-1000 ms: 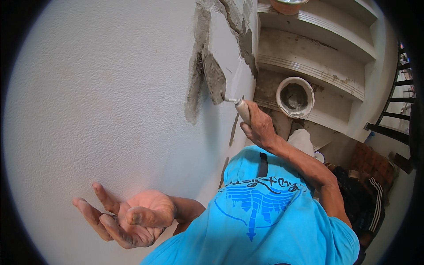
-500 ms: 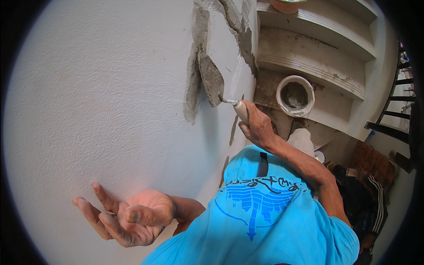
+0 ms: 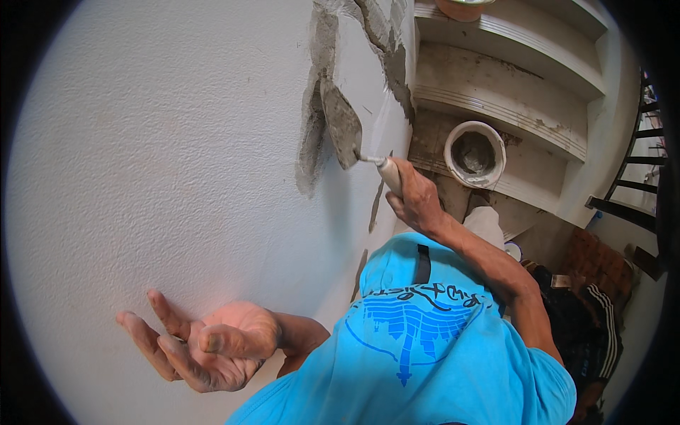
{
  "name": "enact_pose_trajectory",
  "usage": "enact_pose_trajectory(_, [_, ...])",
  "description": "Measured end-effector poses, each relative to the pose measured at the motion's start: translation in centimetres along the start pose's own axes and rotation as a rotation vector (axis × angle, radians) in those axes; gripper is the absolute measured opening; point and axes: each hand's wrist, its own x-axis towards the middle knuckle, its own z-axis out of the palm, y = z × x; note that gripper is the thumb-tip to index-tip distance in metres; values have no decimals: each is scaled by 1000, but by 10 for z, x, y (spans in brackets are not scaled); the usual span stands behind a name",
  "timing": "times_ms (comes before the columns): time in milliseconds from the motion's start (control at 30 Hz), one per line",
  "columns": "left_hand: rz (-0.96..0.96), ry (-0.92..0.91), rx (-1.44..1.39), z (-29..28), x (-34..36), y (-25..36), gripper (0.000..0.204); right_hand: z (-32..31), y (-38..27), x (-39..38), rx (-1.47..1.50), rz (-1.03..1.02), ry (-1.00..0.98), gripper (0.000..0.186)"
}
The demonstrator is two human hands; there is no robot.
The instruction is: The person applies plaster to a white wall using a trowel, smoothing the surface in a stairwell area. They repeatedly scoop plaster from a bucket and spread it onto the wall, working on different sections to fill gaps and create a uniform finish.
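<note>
My right hand (image 3: 416, 198) is wrapped round the pale handle of a pointing trowel (image 3: 343, 120). The trowel's grey, mortar-smeared blade lies at a strip of wet mortar (image 3: 312, 138) on the white textured wall (image 3: 177, 163), its tip toward the top of the picture. Another rough band of grey mortar (image 3: 393, 71) runs along the wall's edge to the right. At the lower left, my left hand (image 3: 212, 343) is held palm up beside the wall, fingers spread and curled a little, with nothing in it.
White stairs (image 3: 496, 85) with dirty treads rise at the upper right. A white bucket (image 3: 474, 154) with grey mortar stands on a step. An orange-brown basin (image 3: 462, 8) sits higher up. Dark railing bars (image 3: 641, 157) line the far right. Dark striped clothing (image 3: 595, 319) lies at lower right.
The trowel and my right hand have shifted very slightly right. The mortar strip beside the blade shows a rougher, more hollowed surface. My left hand has stayed in place.
</note>
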Motion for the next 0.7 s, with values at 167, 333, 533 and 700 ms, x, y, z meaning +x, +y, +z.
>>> enact_pose_trajectory(167, [2,51,-33,3,-2,-2,36,12,3,-12,5,-43,-55,69])
enact_pose_trajectory(333, [-3,71,-43,5,0,1,35,0,5,-29,26,-57,-55,68])
enact_pose_trajectory(533, [4,75,-25,3,-3,-1,35,8,6,-3,1,-32,-5,68])
enact_pose_trajectory(700, [-2,82,-11,1,-3,-1,35,10,4,-32,65,-79,-72,59])
